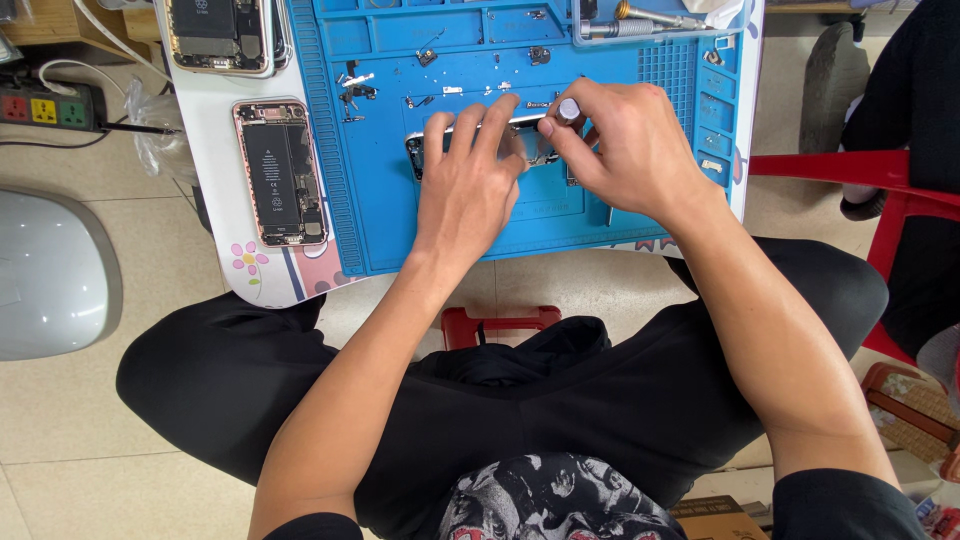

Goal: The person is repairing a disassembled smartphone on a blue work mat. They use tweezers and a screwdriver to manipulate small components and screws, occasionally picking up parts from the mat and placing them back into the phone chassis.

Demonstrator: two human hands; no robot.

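Left hand (468,185) pins opened phone (425,150); right hand (625,145) pinches screwdriver (568,108). Slip risks scattering loose screws (350,92) at 10 o'clock.

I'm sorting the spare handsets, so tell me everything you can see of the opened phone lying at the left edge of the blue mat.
The opened phone lies flat, back shell facing up with the screen removed, long axis running away from the person. Its frame looks like pinkish-gold metal with rounded corners. Inside, a long black battery fills the left part, and darker boards and small parts run along the right side and both ends. It rests on the white table, beside the blue mat. Neither hand touches it.
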